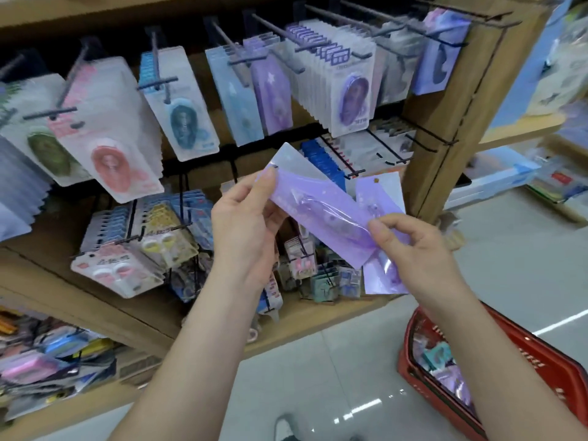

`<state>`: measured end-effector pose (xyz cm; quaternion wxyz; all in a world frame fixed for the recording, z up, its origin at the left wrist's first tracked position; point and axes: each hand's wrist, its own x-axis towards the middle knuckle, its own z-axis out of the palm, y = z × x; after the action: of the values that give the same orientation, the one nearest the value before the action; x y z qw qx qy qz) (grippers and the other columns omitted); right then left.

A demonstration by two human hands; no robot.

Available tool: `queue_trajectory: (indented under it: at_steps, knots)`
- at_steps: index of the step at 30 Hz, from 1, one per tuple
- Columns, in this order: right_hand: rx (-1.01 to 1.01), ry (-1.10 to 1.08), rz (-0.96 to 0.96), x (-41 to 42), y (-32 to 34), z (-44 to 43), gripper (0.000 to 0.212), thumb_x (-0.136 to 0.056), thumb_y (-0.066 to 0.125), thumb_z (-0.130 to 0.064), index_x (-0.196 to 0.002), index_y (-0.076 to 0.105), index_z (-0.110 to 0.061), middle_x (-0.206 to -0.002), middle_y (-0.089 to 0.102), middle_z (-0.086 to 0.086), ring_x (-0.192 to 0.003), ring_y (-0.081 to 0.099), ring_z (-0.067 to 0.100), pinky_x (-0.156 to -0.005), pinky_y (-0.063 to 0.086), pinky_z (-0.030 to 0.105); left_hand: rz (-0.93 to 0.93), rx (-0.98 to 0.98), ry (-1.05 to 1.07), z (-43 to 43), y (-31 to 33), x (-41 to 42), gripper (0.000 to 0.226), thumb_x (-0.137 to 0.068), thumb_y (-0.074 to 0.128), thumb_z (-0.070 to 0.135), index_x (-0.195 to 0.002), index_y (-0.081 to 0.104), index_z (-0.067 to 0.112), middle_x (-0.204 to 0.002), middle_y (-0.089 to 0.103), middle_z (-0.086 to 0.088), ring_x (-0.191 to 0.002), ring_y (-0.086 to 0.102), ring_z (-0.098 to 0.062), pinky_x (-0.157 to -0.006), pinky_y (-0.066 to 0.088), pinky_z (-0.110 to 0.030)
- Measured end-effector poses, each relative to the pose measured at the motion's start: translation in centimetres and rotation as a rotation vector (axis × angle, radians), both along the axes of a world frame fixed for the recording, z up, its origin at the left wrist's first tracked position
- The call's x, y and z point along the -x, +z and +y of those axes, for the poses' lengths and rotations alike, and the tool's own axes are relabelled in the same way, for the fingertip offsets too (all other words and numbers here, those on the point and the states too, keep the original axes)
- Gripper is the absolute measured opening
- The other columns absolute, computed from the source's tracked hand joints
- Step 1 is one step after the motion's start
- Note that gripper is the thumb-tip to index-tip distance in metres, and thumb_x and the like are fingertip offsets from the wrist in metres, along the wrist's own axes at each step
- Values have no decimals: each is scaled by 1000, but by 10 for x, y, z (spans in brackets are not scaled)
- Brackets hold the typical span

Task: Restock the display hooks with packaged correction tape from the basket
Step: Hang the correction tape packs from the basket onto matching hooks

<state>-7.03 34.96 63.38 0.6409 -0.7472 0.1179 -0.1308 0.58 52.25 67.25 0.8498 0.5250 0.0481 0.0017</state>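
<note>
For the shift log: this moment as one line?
left hand: holds purple pack; right hand: pinches it, second pack behind; basket: on floor

"What sort of place is this?"

"A shop, stationery by the look of it. Black wire hooks [156, 55] stick out of a wooden display stand [436, 173], each carrying a row of identical carded correction tapes [350, 90]."

"Anything else?"

"A red shopping basket [534, 348] with packets in it sits on the glossy tiled floor [318, 377]. The purple packet [318, 211] held up is sealed retail packaging, and more boxed goods [509, 176] fill shelving on the right."
</note>
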Motion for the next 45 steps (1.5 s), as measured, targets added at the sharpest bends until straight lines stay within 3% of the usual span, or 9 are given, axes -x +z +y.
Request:
queue_trajectory:
  at_steps: [7, 10, 13, 22, 26, 32, 39, 42, 45]
  knots:
    - [35, 104, 25, -35, -18, 10, 36, -95, 62, -28, -60, 61, -34, -66, 46, 26, -45, 31, 14, -41, 29, 21, -103, -226, -26, -20, 10, -44, 26, -92, 67, 15, -69, 75, 20, -71, 67, -2, -63, 57, -15, -54, 43, -23]
    - [69, 85, -30, -54, -13, 14, 33, -95, 61, -30, -63, 59, -28, -52, 45, -5, -40, 34, 6, -46, 31, 17, -166, -206, 1, -28, 19, -69, 14, -92, 67, 12, -81, 75, 16, -79, 71, -5, -73, 62, -18, -66, 50, -28]
    - [115, 55, -67, -72, -9, 14, 32, -97, 58, -32, -66, 56, -29, -50, 47, -16, -48, 45, 4, -58, 30, 22, -232, -205, 30, -41, 28, -91, 10, -93, 68, 14, -85, 72, 10, -81, 67, -8, -76, 59, -20, -72, 49, -35]
    - [17, -3, -120, -97, 3, 21, 27, -89, 54, -44, -64, 59, -34, -49, 43, -16, -45, 42, 5, -49, 32, 13, -370, -270, 131, -63, 38, -129, 13, -91, 68, 6, -79, 69, 13, -67, 64, 4, -63, 55, -5, -62, 47, -20]
    - [-16, -5, -135, -97, 4, 20, 25, -89, 56, -41, -66, 60, -32, -51, 45, -16, -45, 42, 5, -49, 34, 14, -295, -214, 115, -65, 41, -132, 12, -93, 67, 9, -81, 67, 12, -63, 63, 10, -60, 54, -3, -60, 47, -18]
    - [-28, -25, -146, -99, 6, 21, 24, -88, 56, -42, -65, 61, -35, -48, 44, -15, -43, 42, 5, -48, 33, 12, -208, -190, -64, -64, 37, -128, 17, -99, 59, 25, -86, 60, 14, -85, 56, -10, -78, 50, -20, -69, 44, -31]
    - [-76, -56, -128, -101, 5, 23, 24, -88, 58, -40, -70, 63, -25, -49, 41, -14, -43, 39, 6, -47, 32, 11, -85, -181, -78, -64, 51, -129, 17, -100, 57, 24, -87, 63, 14, -81, 65, -6, -75, 58, -20, -71, 47, -33]
    - [-106, -67, -114, -103, 7, 24, 28, -91, 59, -36, -69, 65, -20, -49, 42, -14, -43, 39, 5, -48, 33, 11, -126, -269, -80, -57, 43, -111, 13, -100, 55, 27, -110, 59, 19, -90, 69, 8, -73, 64, 1, -69, 50, -17]
    - [-81, -68, -138, -105, 7, 25, 26, -88, 58, -41, -71, 67, -24, -53, 51, -15, -46, 45, 3, -51, 36, 12, -251, -359, -96, -41, 21, -81, 47, -92, 67, 13, -123, 44, 38, -96, 70, -4, -72, 68, -10, -64, 52, -19]
